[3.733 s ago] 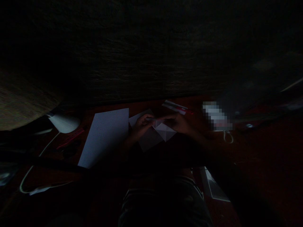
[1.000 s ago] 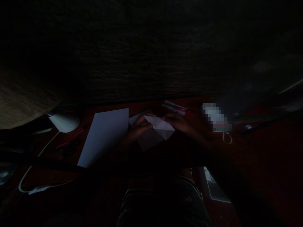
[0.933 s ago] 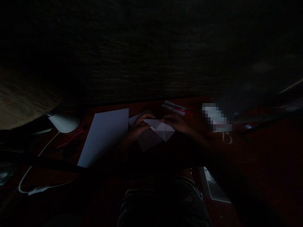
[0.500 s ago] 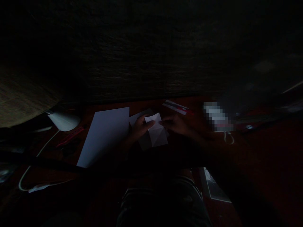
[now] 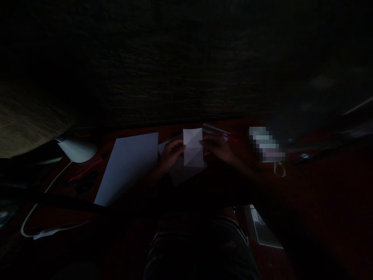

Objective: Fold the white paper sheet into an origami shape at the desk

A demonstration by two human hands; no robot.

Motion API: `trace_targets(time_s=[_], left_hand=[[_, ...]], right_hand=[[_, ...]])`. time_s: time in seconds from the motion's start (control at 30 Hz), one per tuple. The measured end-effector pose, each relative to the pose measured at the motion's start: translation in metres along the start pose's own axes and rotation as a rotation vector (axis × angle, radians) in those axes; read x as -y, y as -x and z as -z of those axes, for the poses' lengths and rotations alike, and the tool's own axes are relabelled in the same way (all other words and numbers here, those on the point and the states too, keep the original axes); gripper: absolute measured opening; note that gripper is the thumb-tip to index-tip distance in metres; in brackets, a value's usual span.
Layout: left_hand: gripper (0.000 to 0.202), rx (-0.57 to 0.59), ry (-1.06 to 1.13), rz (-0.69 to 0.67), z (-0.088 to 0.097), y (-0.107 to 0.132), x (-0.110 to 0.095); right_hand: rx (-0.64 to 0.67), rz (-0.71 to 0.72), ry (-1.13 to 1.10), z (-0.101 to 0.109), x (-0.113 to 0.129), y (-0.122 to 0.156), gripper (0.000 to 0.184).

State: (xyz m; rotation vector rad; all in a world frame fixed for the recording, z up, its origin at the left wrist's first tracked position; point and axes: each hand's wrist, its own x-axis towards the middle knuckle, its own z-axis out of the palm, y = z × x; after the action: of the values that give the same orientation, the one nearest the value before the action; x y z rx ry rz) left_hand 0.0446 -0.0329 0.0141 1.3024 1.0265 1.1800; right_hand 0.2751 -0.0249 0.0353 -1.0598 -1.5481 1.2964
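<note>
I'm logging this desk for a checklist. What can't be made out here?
In the head view:
- White packet: pixelated, so its print is unreadable.
- Red-and-white strip: partly hidden by the folded paper and right hand.
- Left hand: fingertips hidden behind the paper.
- Grey sheet: lower edge lost in shadow.

Prob. home desk/study corner, dim rm. Seen: dark red-brown wooden desk (image 5: 320, 186) across view; white desk lamp (image 5: 78, 151) at 10 o'clock, white cable (image 5: 21, 229) trailing toward 8 o'clock; blank paper sheet (image 5: 126, 169) at 11 o'clock; folded paper (image 5: 192, 147) at 12 o'clock; red-and-white stationery item (image 5: 217, 130) just beyond; pixelated pkg (image 5: 266, 144) at 1 o'clock. Desk-type setting, domestic look.
</note>
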Motion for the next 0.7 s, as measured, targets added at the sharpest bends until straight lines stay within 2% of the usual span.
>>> trace_targets(time_s=[0.27, 0.53, 0.7], left_hand=[[0.036, -0.021, 0.118, 0.042, 0.0010, -0.0030, 0.0041], [0.034, 0.055, 0.141, 0.016, 0.0037, -0.0029, 0.0099], [0.034, 0.040, 0.111, -0.015, 0.0038, -0.0022, 0.0086]], right_hand=[[0.106, -0.067, -0.020, 0.0041, -0.0082, -0.0014, 0.035], [0.051, -0.029, -0.016, 0.0057, -0.0060, -0.0024, 0.024], [0.004, -0.034, 0.018, 0.0056, -0.0020, 0.0011, 0.023]])
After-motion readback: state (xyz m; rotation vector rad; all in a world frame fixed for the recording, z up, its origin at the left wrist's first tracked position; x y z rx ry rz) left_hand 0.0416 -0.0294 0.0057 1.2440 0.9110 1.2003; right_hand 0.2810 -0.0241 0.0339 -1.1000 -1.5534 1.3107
